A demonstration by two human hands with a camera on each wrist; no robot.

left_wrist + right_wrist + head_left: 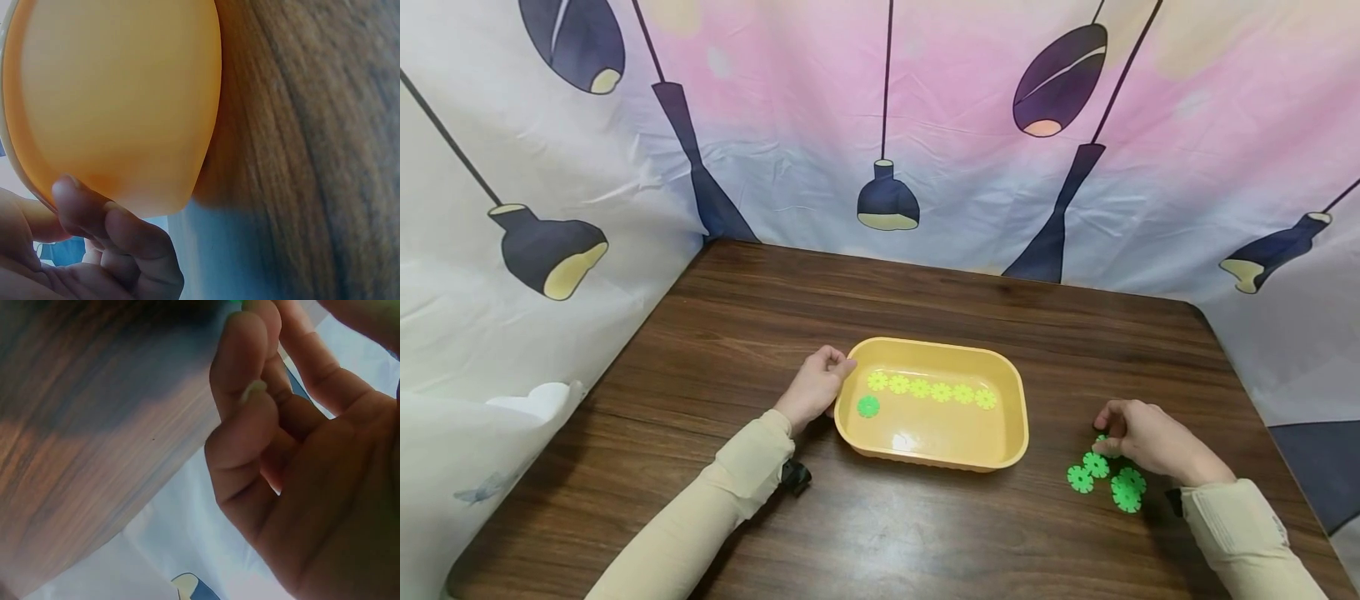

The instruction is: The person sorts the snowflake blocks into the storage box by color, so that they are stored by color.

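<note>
A yellow plastic basin (pixel 925 446) stands on the table, its near left rim between the thumb and fingers of my left hand (pixel 814 385). In the left wrist view, the fingers (pixel 81 206) lie against the basin's outer wall (pixel 119 94). Inside the basin are a row of several yellow-green snowflake discs (pixel 920 387) and one green snowflake disc (pixel 868 406) below its left end. To the right, my right hand (pixel 1150 437) bends its fingers over a loose group of green snowflake discs (pixel 1096 465). One disc shows between thumb and forefinger; I cannot tell whether they pinch it.
The dark wooden table (pixel 760 308) carries the basin and the loose discs, which lie right of the basin. Behind and beside the table hangs a cloth (pixel 805 158) printed with lamps. A dark wrist mount (pixel 795 477) sticks out under the left sleeve.
</note>
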